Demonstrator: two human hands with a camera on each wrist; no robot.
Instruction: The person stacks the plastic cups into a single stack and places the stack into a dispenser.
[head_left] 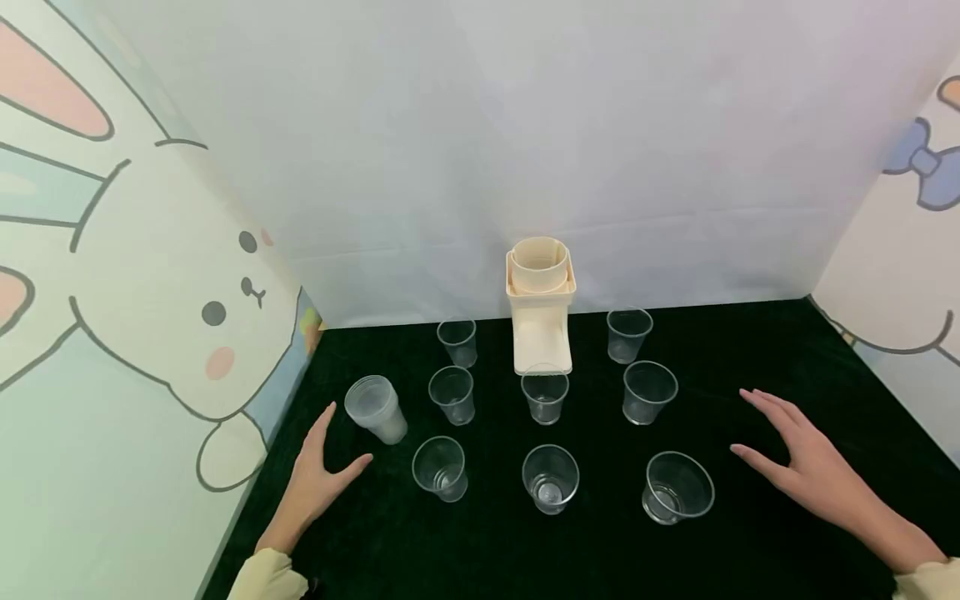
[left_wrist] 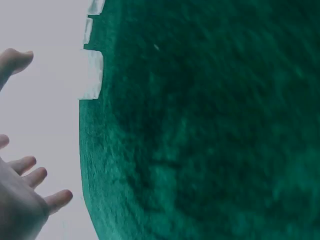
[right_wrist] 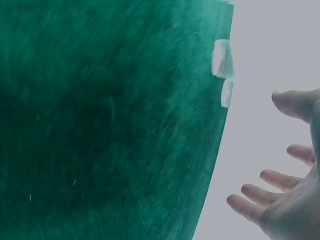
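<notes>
My left hand [head_left: 318, 479] lay flat on the dark green cloth [head_left: 750, 550], fingers straight and spread, gripping nothing. The stack of frosted cups [head_left: 377, 408] stood tilted just beside its fingertips, thumb side, a small gap between, not touching. My right hand [head_left: 795, 454] was also flat and released, fingers straight, holding nothing.

Landmark: the cream dispenser [head_left: 541, 304], at the back centre near the white wall. Clear cups stood round it: one [head_left: 545, 396] right at its foot, another [head_left: 551, 477] nearer me in the same line. Left of the dispenser three cups, back [head_left: 457, 342], middle [head_left: 452, 394], front [head_left: 440, 467]. Right of it three more, back [head_left: 627, 334], middle [head_left: 649, 392], front [head_left: 677, 487], the front one tilted. The frosted stack sat furthest left of the dispenser, near the cloth's left edge and the rabbit panel [head_left: 150, 317].

Open cloth lay far right of the dispenser, between the right column and the right panel; my right hand rested there, well apart from the front right cup. Open strip also along the near edge.

Wrist views: cloth, blurred pale cup shapes at the cloth edge, open fingers [left_wrist: 55, 199] [right_wrist: 245, 204].
</notes>
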